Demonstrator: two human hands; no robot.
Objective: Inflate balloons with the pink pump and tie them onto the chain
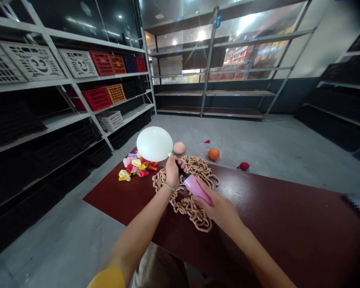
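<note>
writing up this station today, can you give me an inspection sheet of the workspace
Surface: dark red table, shiny in places.
Job's things: pump, pink and black; white balloon, inflated, at the pump's black end.
Clutter: limp balloons heaped at the table's far left; tan loops piled below the hands; peach balloon, orange balloon and two red balloons on the floor beyond.
Hands: left hand closed at the white balloon's neck; right hand grips the pump's pink body.
Cables: nothing seen.
Surroundings: crates on left shelves; back shelves.

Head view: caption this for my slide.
Left hand holding a white balloon, right hand gripping a pink pump, at a dark red table.
</note>
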